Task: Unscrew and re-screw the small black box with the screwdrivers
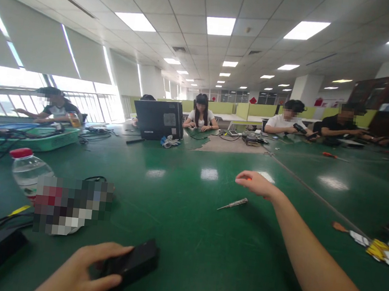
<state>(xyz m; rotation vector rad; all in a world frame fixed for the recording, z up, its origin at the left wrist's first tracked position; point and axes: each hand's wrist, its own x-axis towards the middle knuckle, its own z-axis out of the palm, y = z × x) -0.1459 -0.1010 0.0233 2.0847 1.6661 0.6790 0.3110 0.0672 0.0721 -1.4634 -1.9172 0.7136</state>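
The right hand (258,183), fingers loosely curled and empty, hovers just beyond the screwdriver (232,204) mid-worktop; its long axis runs left-right. The left hand (89,271) grips a black device (133,264).

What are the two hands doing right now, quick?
Left hand: closed around a black rectangular box on the green table.
Right hand: stretched out above a slim silver screwdriver, something orange barely visible in it.

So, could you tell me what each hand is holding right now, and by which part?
The left hand grips a black box by its near end. The right hand holds something orange, mostly hidden, above the screwdriver.
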